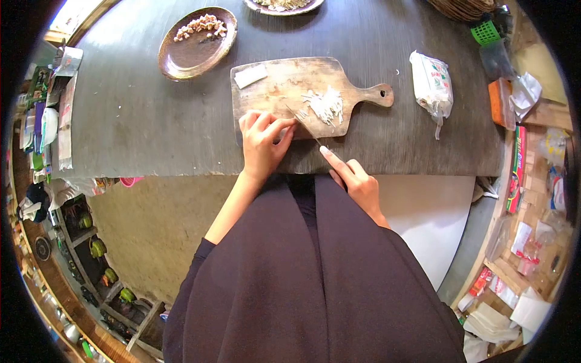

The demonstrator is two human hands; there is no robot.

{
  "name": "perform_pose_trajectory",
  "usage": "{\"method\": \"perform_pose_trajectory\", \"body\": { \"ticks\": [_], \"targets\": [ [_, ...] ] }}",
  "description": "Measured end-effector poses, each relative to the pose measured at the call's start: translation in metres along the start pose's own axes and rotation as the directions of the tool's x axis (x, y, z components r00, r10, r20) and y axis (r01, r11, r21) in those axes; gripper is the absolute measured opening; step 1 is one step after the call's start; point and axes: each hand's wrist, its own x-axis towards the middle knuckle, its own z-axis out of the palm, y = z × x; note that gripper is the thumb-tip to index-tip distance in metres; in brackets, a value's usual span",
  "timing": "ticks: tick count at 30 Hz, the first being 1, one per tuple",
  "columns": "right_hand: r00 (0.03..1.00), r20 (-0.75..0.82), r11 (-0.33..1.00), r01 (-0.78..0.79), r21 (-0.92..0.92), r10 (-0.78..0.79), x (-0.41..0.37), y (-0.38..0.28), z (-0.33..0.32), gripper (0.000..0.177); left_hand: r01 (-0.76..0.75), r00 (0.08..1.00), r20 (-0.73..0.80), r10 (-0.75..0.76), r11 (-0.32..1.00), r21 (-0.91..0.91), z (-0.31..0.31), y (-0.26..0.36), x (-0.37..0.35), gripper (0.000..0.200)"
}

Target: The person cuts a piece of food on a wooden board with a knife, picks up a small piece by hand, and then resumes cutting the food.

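On the wooden cutting board (290, 78), my left hand (263, 140) rests at the lower left edge with fingers bent and pressed together; what they pinch is too small to name. My right hand (356, 181) is wrapped round the handle of a knife (308, 132), index finger stretched along it. The blade slants up and left, its tip beside my left fingertips. Thin white strips (325, 106) lie in a loose pile right of the blade. A white rectangular block (250, 76) sits at the board's upper left.
A brown plate (190, 57) with small brownish pieces (203, 25) stands beyond the board, near another plate (284, 7) of pale shreds. A white plastic packet (431, 85) lies right of the board's handle. An orange-and-white sponge-like block (501, 104) is at the table's right edge.
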Motion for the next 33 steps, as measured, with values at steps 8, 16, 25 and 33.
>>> {"method": "perform_pose_trajectory", "body": {
  "ticks": [8,16,25,33],
  "targets": [
    [0.999,0.045,0.999,-0.015,0.052,0.012,-0.001,-0.006,-0.016,0.055,0.004,1.000,0.001,-0.004,1.000,0.004,0.000,0.000,-0.001,0.017],
    [0.999,-0.012,0.999,0.035,0.020,-0.035,-0.007,-0.001,-0.008,0.060,-0.002,1.000,0.004,0.002,1.000,0.004,0.000,-0.001,0.000,0.018],
    [0.997,-0.044,0.996,0.055,-0.076,-0.058,0.001,0.000,0.006,0.060,-0.004,1.000,0.015,0.004,0.999,0.031,-0.003,0.002,0.002,0.015],
    [0.997,-0.060,0.999,0.046,-0.015,-0.047,-0.001,-0.002,0.000,0.059,0.011,1.000,0.007,-0.011,1.000,0.004,-0.001,0.001,-0.001,0.016]
  ]
}}
